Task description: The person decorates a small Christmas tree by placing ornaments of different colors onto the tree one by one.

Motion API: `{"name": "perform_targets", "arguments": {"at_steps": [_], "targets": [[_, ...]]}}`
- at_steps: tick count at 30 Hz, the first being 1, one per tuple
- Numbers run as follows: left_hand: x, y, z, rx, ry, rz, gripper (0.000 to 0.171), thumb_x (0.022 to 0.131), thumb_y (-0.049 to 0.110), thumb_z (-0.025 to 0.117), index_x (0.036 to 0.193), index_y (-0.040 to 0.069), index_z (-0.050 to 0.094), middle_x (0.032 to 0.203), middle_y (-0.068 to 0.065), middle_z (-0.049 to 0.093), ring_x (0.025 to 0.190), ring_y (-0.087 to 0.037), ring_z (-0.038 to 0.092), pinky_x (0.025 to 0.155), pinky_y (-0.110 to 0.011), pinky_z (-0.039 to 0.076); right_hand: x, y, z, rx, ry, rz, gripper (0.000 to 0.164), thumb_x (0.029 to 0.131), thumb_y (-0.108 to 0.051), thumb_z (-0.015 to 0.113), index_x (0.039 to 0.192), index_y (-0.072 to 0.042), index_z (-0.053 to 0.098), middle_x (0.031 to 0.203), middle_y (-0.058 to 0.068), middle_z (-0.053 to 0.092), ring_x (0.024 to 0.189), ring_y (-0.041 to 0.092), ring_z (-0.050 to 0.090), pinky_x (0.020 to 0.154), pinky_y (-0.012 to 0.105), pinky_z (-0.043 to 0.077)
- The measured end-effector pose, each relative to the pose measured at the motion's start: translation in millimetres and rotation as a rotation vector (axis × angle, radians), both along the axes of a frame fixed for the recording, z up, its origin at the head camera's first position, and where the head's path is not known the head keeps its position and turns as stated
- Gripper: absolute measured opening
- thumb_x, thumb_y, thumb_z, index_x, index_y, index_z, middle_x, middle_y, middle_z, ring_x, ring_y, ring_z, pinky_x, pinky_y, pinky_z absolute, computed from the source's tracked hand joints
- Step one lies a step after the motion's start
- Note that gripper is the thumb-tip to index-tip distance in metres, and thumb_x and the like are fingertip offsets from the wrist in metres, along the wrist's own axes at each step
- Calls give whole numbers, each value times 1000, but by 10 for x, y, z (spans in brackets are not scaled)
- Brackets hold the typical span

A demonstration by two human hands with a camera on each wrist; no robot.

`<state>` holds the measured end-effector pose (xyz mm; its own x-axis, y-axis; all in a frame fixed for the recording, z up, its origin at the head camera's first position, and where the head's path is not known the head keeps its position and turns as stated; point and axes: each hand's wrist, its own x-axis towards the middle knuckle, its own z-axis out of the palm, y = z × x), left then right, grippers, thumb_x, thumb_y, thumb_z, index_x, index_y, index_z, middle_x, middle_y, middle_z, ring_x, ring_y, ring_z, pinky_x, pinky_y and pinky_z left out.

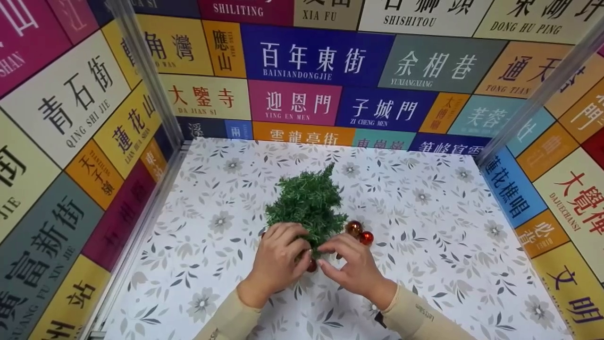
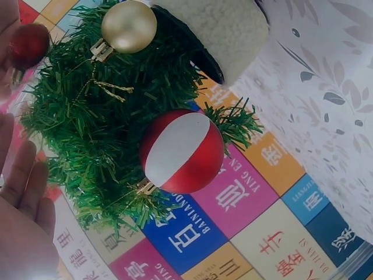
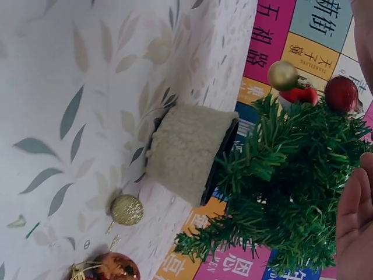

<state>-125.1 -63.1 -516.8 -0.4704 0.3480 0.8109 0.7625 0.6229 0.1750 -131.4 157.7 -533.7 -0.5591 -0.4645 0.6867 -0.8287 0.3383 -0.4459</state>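
Note:
A small green artificial Christmas tree (image 1: 309, 198) stands on the table in a pot wrapped in cream fleece (image 3: 189, 151). My left hand (image 1: 281, 257) is at its left near side, fingers bent among the branches. My right hand (image 1: 351, 264) is at its right near side, thumb and index finger apart. A dark red ball (image 2: 29, 45) with a gold cap hangs close to the left thumb; whether they touch is unclear. Also on the tree are a pale gold ball (image 2: 129, 26) and a red-and-white striped ball (image 2: 182, 150). Branches hide some fingertips.
Right of the tree, a copper-brown ball (image 1: 354, 228) and a shiny red ball (image 1: 366, 237) lie on the flower-patterned tabletop (image 1: 415, 283). A glittery gold ball (image 3: 126, 210) lies by the pot. Sign-covered walls (image 1: 306, 61) rise behind and at both sides.

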Motion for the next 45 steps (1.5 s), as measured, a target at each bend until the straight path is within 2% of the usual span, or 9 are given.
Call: {"name": "perform_targets", "arguments": {"at_steps": [4,12,20,23,30,35,45], "targets": [[-10,12,3,-8,-16,11,9,86,16,69,77,17,70,105,-2,66,103,-23,61,99,-40,43,0,-45,-7,13,-6,-23,30,78,-11,83,105,-19,71,95,-10,63,78,5,57,57,18,45],[-10,18,23,17,-19,-4,8,85,15,72,77,18,70,105,-2,67,103,-23,61,100,-39,42,-14,-105,-32,-2,-21,-18,21,86,-14,78,102,-25,72,89,-12,63,69,10,58,58,13,43],[-17,27,27,26,-27,-11,8,83,15,74,76,17,71,106,-3,67,103,-24,62,98,-41,44,-20,-140,-17,-54,-68,7,21,87,-6,73,96,-24,69,86,-12,61,65,7,55,52,20,46],[-30,25,30,22,-29,-3,8,83,16,73,76,17,71,106,-3,67,103,-24,62,97,-42,44,-33,-133,-12,-46,-84,-12,19,89,-6,70,94,-25,68,86,-13,60,62,6,53,51,20,45],[-81,14,26,63,6,79,10,81,13,73,73,16,70,98,-2,67,96,-23,62,93,-42,46,-95,-157,21,-36,-129,-87,15,93,-12,68,91,-26,66,83,-15,56,63,3,51,55,17,44],[-104,23,25,95,13,152,11,79,12,74,72,17,68,89,0,66,87,-23,62,89,-42,47,-144,-196,40,-44,-78,-157,14,90,-11,69,88,-24,66,81,-15,56,63,2,51,56,17,44],[-108,76,19,99,-52,229,11,83,12,69,73,16,70,86,2,66,85,-22,61,89,-42,46,-204,-186,15,-22,-49,-270,13,89,-13,71,85,-25,66,80,-17,56,62,1,51,56,17,42]]}}
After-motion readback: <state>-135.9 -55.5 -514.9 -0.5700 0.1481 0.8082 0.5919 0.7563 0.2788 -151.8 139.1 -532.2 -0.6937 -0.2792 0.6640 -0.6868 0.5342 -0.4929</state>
